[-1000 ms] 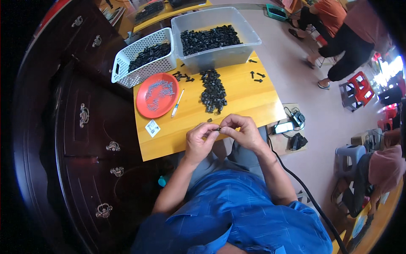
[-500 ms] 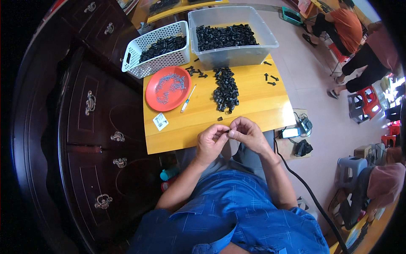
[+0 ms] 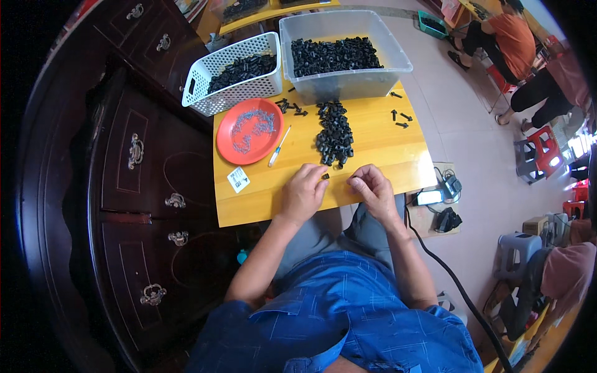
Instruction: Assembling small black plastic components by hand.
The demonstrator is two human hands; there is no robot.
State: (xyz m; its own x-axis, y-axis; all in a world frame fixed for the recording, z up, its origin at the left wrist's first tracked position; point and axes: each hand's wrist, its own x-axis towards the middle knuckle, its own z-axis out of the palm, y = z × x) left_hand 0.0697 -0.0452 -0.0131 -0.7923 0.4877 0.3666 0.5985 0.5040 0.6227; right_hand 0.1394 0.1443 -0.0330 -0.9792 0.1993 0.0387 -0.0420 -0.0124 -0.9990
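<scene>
My left hand rests over the yellow table's near part. Its thumb and index finger are apart on either side of a small black plastic piece lying on the wood; whether they touch it is hard to see. To the right, my right hand is closed in a pinch on something small and dark, mostly hidden by the fingertips. Just beyond both hands lies a heap of short black plastic parts. A red plate with small metal screws or pins sits to the left, beside a thin white-and-blue pen-like tool.
At the back stand a white perforated basket and a clear plastic bin, both holding black parts. Longer black pieces lie at the right. A white label is near the left edge. Dark drawers border the left; people sit beyond.
My hands, together half a second ago, have parted. The left has moved forward to the single black piece on the table; the right has shifted slightly right, still pinching.
</scene>
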